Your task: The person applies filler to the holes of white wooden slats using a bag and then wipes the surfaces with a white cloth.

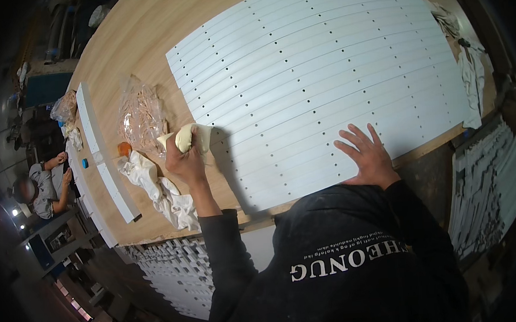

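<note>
My left hand [185,161] is closed around a pale yellow cloth [190,137], raised near the left edge of a broad array of white boards [299,109]. The boards lie side by side on a wooden table and have rows of small dark holes. My right hand [366,154] rests on the near part of the boards, fingers spread, holding nothing. Left of my left hand is a clear plastic bag [140,113] of small wooden dowels. A crumpled white cloth [153,180] lies below the bag, beside my left forearm.
An orange object [124,148] and a blue cap [85,163] sit on the table [113,46]. Narrow white boards [102,157] lie at the left. Another person [45,189] works beyond. White cloths [472,86] lie at the right edge; stacked white boards [486,191] stand below.
</note>
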The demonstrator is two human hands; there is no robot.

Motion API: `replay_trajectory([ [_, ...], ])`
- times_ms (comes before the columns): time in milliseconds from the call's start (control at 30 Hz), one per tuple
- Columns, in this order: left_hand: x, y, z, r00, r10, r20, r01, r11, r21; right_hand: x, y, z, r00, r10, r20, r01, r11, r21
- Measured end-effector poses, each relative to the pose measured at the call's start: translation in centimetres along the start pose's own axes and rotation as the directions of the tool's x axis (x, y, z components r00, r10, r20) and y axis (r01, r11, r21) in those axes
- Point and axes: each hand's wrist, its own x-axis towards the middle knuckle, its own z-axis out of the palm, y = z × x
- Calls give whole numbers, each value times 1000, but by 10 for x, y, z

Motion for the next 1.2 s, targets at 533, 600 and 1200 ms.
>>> replay_trajectory([
  [533, 10, 5, -1, 998, 6, 57, -8, 999, 39, 0, 1, 0, 1000, 5, 8, -5, 1000, 6],
  [600, 9, 2, 1, 998, 6, 65, -8, 999, 31, 0, 1, 0, 1000, 5, 11, -5, 1000, 5],
  [1200, 28, 0, 11, 1000, 12, 16, -13, 999, 48, 1, 1, -1, 999, 14, 31, -14, 1000, 24],
])
